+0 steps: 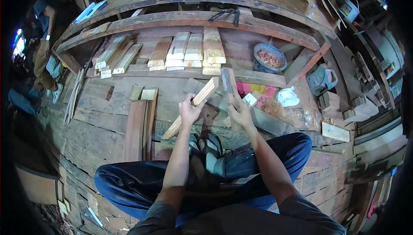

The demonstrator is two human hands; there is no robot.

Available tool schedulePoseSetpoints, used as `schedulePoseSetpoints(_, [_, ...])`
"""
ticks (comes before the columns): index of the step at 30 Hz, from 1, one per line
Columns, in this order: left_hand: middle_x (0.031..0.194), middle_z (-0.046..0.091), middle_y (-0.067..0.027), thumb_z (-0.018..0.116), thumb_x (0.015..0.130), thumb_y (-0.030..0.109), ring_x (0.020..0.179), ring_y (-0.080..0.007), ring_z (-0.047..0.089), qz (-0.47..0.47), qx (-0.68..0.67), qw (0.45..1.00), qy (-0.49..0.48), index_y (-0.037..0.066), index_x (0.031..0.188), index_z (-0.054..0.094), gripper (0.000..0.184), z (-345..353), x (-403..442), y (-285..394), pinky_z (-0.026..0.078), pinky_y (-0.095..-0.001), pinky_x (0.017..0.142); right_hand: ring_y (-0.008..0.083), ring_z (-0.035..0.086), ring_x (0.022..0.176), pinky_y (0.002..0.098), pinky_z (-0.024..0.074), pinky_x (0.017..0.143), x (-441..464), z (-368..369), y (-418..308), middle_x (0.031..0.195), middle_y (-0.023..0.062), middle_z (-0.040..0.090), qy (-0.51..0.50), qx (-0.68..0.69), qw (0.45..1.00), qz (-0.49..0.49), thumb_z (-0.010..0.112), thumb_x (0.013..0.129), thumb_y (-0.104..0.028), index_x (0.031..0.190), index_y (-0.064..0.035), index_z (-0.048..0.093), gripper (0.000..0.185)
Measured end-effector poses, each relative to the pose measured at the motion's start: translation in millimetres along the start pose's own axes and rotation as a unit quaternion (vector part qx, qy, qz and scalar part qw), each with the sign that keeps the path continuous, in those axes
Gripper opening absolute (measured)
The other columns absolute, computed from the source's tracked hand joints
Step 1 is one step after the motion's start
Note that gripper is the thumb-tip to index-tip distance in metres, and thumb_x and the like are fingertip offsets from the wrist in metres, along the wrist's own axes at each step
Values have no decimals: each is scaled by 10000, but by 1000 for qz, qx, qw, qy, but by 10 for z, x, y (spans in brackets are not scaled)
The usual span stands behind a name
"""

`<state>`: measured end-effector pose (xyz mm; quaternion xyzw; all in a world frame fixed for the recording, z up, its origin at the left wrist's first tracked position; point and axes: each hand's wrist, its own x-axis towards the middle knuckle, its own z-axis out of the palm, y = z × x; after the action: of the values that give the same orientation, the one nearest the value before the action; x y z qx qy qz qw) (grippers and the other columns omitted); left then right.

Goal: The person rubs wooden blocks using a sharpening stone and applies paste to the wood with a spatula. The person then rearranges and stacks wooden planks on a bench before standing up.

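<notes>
My left hand (189, 110) is closed around a pale strip of wood (207, 91), which slants from upper right down to lower left in front of my feet. In my right hand (240, 112) I grip a flat, narrow piece with a grey face and a brown wooden edge (228, 82); its exact kind I cannot make out. The two pieces are apart, their upper ends close together. Left of my left hand, long brown boards (136, 129) lie side by side on the floor.
Ahead stands a low wooden bench (185, 19), with stacks of cut boards (177, 47) beneath it. A blue bucket of shavings (269, 57), a white cloth (288, 97) and a plastic jug (322, 81) are at the right. Another person (44, 58) is at far left.
</notes>
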<state>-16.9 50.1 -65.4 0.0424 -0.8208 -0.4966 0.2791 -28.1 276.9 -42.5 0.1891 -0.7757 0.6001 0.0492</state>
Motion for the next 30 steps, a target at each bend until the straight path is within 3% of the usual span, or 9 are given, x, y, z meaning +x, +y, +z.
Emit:
schedulePoseSetpoints(1, [817,689,-175,881,707,197,718,-297,661,-6,-1,1000,-8,-3,857,646,344,-9,-6,24,527,-390,689,226,556,1271,330,447,1027,7,-18,14,1459,193,524,16,-111,993,-39,611,899,-101,1576,-107,280,754])
schedulePoseSetpoints(5, [832,714,-173,871,723,174,716,-209,670,-73,-15,996,-42,-10,885,672,315,-147,26,175,528,-356,684,203,546,1216,279,430,1000,-26,85,-179,1443,186,527,7,39,999,21,608,890,-32,1580,-128,286,768])
schedulePoseSetpoints(12, [843,692,-138,850,728,123,769,-197,666,22,-47,998,-44,-18,1045,720,370,-384,170,2,525,-327,719,133,574,1149,264,445,967,-110,315,-529,1475,137,526,-79,-34,989,-123,621,889,-56,1592,-167,258,799])
schedulePoseSetpoints(17, [917,716,-64,807,809,12,826,-105,639,-56,-239,968,-59,-52,1028,708,249,-388,183,98,526,-278,737,93,517,887,243,475,821,-74,235,-483,1137,68,605,-39,-2,981,189,598,904,-23,1595,-138,241,787])
schedulePoseSetpoints(20, [936,727,-66,816,801,25,832,-104,645,-63,-244,966,-48,-41,1037,704,270,-341,176,209,531,-276,748,121,560,1044,255,457,923,-76,290,-383,1292,101,597,-15,58,993,105,573,910,0,1592,-114,237,769])
schedulePoseSetpoints(22, [933,725,-65,821,798,36,838,-107,648,-58,-249,966,-44,-40,1026,700,269,-302,205,119,533,-276,750,157,479,1284,265,372,1055,-57,262,-444,1501,135,473,-14,64,996,54,559,911,31,1587,-76,230,760])
schedulePoseSetpoints(24, [935,725,-66,822,799,41,838,-105,646,-54,-248,967,-40,-39,1022,700,267,-276,186,85,533,-277,753,166,417,1367,270,325,1101,-66,239,-440,1568,143,401,-27,89,994,65,563,910,32,1584,-63,228,758])
schedulePoseSetpoints(27, [919,717,-55,824,799,43,827,-97,634,-46,-256,965,-35,-34,1013,695,261,-272,189,126,526,-270,754,172,436,1346,280,337,1096,-91,255,-448,1545,147,429,-21,85,992,86,570,923,19,1584,-65,231,748])
schedulePoseSetpoints(30, [899,710,-48,821,799,32,818,-87,625,-53,-231,971,-27,-15,994,681,245,-316,180,164,519,-258,741,185,453,1336,295,348,1093,-72,311,-285,1535,151,444,2,12,1000,-20,570,921,17,1584,-60,230,749])
